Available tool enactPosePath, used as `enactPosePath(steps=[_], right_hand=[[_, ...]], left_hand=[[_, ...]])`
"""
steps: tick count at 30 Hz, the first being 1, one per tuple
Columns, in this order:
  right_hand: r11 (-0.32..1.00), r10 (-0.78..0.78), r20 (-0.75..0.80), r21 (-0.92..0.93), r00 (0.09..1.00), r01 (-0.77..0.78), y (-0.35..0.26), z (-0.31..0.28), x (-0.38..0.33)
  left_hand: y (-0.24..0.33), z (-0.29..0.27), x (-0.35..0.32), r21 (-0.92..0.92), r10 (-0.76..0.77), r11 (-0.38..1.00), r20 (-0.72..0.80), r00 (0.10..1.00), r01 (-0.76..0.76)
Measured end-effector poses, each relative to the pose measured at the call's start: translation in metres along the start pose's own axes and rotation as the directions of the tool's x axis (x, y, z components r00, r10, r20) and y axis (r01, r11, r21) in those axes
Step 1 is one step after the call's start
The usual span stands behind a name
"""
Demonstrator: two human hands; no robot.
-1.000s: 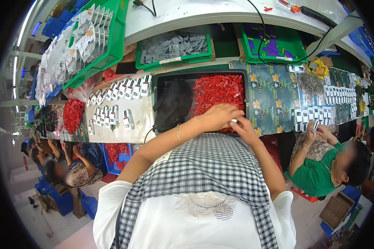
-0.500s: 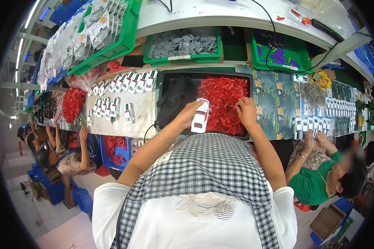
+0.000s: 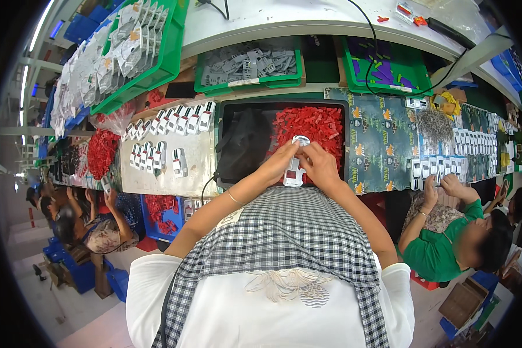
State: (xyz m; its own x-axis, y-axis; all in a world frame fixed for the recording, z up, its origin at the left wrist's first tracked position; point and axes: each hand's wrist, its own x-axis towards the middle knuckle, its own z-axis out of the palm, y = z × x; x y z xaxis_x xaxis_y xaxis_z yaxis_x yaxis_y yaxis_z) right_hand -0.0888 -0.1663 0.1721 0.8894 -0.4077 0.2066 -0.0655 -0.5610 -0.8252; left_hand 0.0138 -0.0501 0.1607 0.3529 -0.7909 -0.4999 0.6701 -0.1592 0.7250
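Note:
Both my hands meet over the near edge of a black tray (image 3: 238, 110) that holds a heap of small red plastic pieces (image 3: 310, 124). My left hand (image 3: 277, 165) and my right hand (image 3: 319, 165) together hold a small white toy car body (image 3: 294, 173), upright between the fingers. Whether a red piece is between my fingers I cannot tell. The left half of the tray is bare black.
Rows of finished white cars (image 3: 174, 122) lie on a board left of the tray. Green bins (image 3: 249, 64) with grey parts stand behind it. A person in green (image 3: 446, 243) works at my right, other people (image 3: 98, 220) at my left. More red pieces (image 3: 101, 151) lie far left.
The white car body has come from my left hand alone at the tray's middle to both hands at the tray's near edge. My right hand left the red heap.

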Motion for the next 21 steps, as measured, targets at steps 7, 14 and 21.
enactPosePath(steps=[7,14,21], right_hand=[[0.942,-0.092,0.241,-0.294,0.966,0.163,-0.007,-0.023,-0.004],[0.79,-0.356,0.249,-0.435,0.901,0.432,-0.005,-0.033,0.014],[0.807,-0.35,0.234,-0.417,0.907,0.419,0.001,-0.042,0.019]], left_hand=[[0.001,0.005,-0.002,-0.011,-0.02,1.0,-0.045,0.999,0.02],[0.007,0.017,-0.008,0.235,0.101,0.967,0.006,0.995,-0.1],[0.009,0.015,-0.013,0.16,0.088,0.983,0.012,0.996,-0.089]])
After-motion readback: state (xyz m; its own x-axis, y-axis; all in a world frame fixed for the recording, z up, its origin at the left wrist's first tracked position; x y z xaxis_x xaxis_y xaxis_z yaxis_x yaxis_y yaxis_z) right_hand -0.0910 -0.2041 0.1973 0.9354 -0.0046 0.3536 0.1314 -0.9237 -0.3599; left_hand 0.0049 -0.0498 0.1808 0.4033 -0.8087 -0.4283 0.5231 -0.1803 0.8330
